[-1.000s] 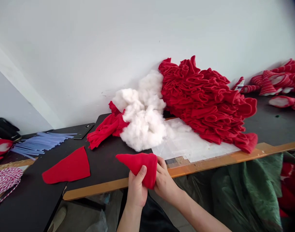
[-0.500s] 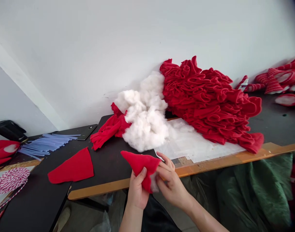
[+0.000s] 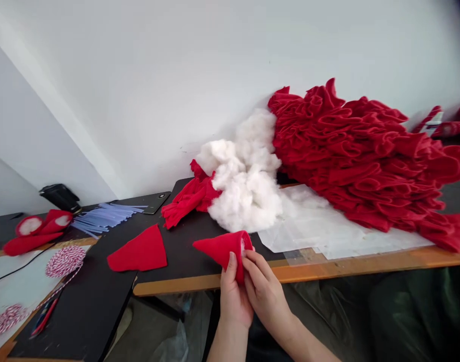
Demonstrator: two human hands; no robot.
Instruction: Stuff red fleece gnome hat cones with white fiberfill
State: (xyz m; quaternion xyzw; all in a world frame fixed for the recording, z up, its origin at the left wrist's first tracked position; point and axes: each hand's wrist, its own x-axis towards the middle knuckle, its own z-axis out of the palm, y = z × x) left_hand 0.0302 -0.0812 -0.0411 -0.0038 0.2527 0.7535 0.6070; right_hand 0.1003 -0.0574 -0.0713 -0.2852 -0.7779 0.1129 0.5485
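A pointed red fabric cone (image 3: 218, 247) is held just over the table's front edge, its tip to the left. Its open end faces right, and white stuffing shows inside the rim. My left hand (image 3: 234, 299) is closed round the cone from below, thumb on the near side. At the open end, the bent fingers of my right hand (image 3: 266, 289) grip the rim beside the stuffing; their tips are partly hidden. Behind the cone lies a heap of white fibre stuffing (image 3: 248, 186). A flat red fabric piece (image 3: 141, 250) rests on the table to the left.
Red fabric pieces (image 3: 358, 156) are piled high on the right, beside white plastic sheeting (image 3: 298, 226). Further left are red fabric strips (image 3: 188, 201), pale blue sticks (image 3: 105, 218), a phone (image 3: 156, 202), red-and-white twine (image 3: 66, 260), stuffed red cones (image 3: 45, 229) and a red-handled tool (image 3: 45, 317).
My right hand has moved in against the cone's open end, and the white tuft that hung out there is now inside. The view has turned left.
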